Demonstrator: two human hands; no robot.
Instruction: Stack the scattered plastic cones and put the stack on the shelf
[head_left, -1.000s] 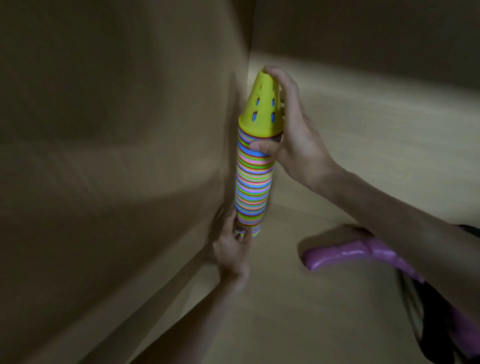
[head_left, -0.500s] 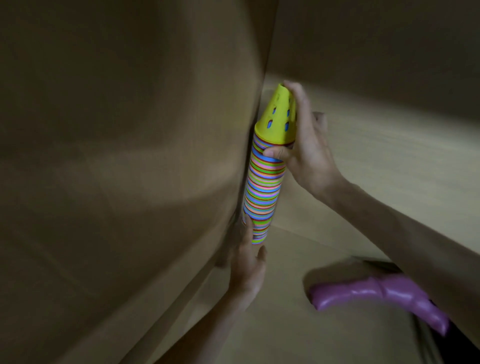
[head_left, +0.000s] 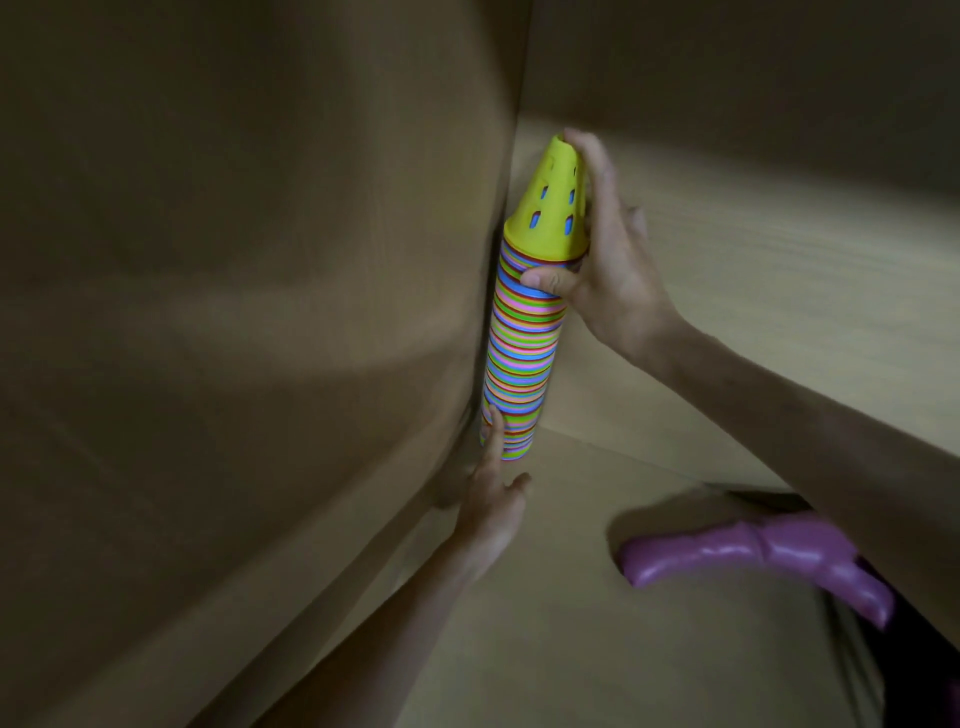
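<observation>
A tall stack of plastic cones (head_left: 522, 358), many-coloured rims with a yellow slotted cone on top, stands upright on the wooden shelf (head_left: 530, 613), tucked into the corner against the left side panel. My right hand (head_left: 605, 260) grips the upper part of the stack: the thumb lies across the rims under the yellow cone and the fingers reach up to its tip. My left hand (head_left: 493, 499) is at the foot of the stack, with a straight finger touching the lowest rims.
The shelf compartment is dim, closed in by the left side panel (head_left: 234, 312) and the back panel (head_left: 779, 260). A purple glossy plastic object (head_left: 753, 556) lies on the shelf board at the lower right, under my right forearm.
The view has shifted, so the stack appears further right. It now stands closer to upright against the side panel. Both hands keep their places on it.
</observation>
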